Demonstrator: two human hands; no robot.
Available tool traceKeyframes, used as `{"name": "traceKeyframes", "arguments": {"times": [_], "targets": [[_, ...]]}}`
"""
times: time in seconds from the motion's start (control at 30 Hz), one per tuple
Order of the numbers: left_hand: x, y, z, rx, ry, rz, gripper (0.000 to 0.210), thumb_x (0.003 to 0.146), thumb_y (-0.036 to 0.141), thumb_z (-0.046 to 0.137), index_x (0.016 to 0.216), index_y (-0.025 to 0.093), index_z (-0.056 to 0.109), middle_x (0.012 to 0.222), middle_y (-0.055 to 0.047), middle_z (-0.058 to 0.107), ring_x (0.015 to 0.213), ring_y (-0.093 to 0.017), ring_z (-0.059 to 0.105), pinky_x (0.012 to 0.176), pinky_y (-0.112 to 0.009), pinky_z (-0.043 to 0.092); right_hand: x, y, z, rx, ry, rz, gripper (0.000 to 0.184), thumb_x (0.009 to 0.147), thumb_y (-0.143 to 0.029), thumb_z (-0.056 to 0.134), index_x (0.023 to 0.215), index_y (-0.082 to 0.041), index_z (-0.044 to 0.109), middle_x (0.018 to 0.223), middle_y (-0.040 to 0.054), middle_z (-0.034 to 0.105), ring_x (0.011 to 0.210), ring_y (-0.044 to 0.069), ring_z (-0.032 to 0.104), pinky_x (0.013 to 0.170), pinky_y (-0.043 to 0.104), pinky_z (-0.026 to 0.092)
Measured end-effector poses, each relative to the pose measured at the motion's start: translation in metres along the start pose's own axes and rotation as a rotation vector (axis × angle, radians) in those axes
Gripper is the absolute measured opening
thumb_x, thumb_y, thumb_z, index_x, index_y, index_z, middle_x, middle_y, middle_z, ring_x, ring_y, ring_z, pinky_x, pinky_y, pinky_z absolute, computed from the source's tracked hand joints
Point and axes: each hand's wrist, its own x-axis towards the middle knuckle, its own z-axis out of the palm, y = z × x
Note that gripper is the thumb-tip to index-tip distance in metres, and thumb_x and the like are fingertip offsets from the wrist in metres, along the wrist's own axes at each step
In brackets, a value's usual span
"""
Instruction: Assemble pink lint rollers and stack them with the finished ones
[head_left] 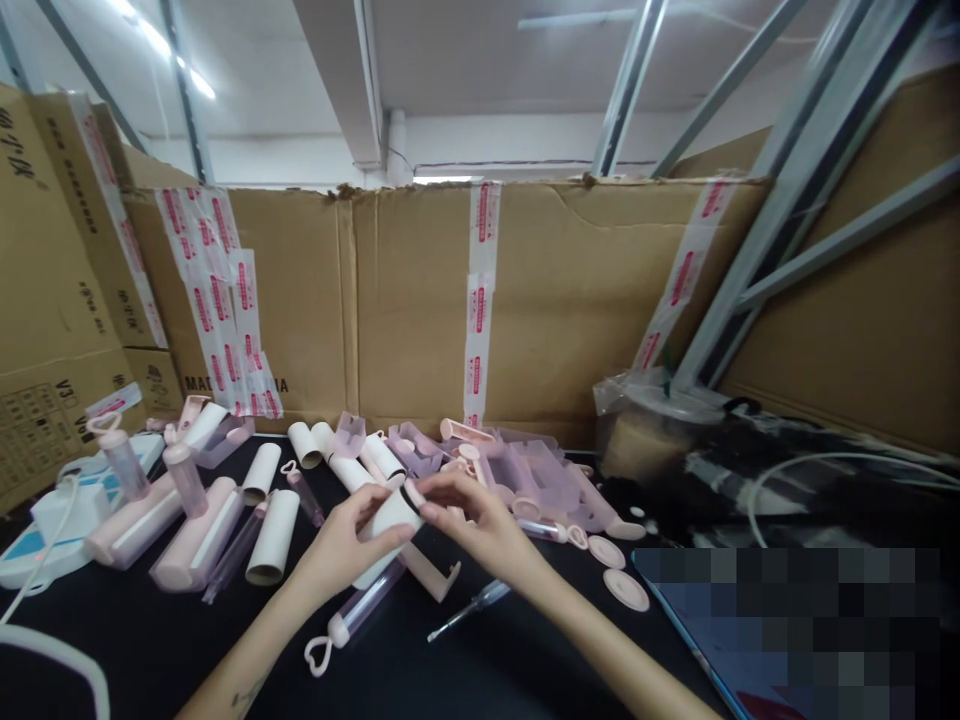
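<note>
My left hand [346, 540] is wrapped round a white sticky-paper roll [388, 514] with a dark band near its upper end. The fingers of my right hand [480, 525] pinch a small pink end piece [413, 494] at that end of the roll; whether it is fixed on I cannot tell. Below the hands lies a clear tube with a heart-shaped pink loop [360, 612]. A pink curved part [431, 573] rests beside it, partly under the roll. To the right, beneath my right forearm, lies a screwdriver [469, 610].
Several white rolls [272, 537] and pink cases [196, 535] lie at the left, near a white power strip [45, 545]. Purple plastic parts [532, 470] are heaped behind my hands. At the right are pink discs [625, 590], a lidded drink cup [652, 430] and a blue-edged tablet-like object [686, 630]. Cardboard [405, 300] walls the back.
</note>
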Motion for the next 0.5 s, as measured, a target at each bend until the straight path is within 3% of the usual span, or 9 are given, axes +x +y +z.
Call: {"name": "traceKeyframes", "arguments": {"times": [0.27, 0.5], "targets": [[-0.004, -0.001, 0.007, 0.006, -0.078, -0.045, 0.035, 0.075, 0.040, 0.064, 0.098, 0.016, 0.053, 0.100, -0.008, 0.066, 0.097, -0.023, 0.061, 0.083, -0.031, 0.046, -0.019, -0.005, 0.001, 0.127, -0.009, 0.099, 0.021, 0.083, -0.035, 0.059, 0.098, -0.021, 0.062, 0.104, 0.0069, 0.066, 0.094, 0.020, 0.063, 0.085, 0.037, 0.051], [-0.004, 0.002, 0.005, -0.098, -0.060, -0.008, 0.029, 0.080, 0.036, 0.059, 0.099, 0.015, 0.055, 0.098, -0.009, 0.066, 0.093, -0.022, 0.062, 0.079, -0.030, 0.047, -0.026, -0.006, 0.002, -0.062, -0.027, -0.037, 0.028, 0.082, -0.031, 0.060, 0.108, -0.022, 0.058, 0.119, 0.0079, 0.061, 0.111, 0.022, 0.056, 0.095, 0.039, 0.045]]}}
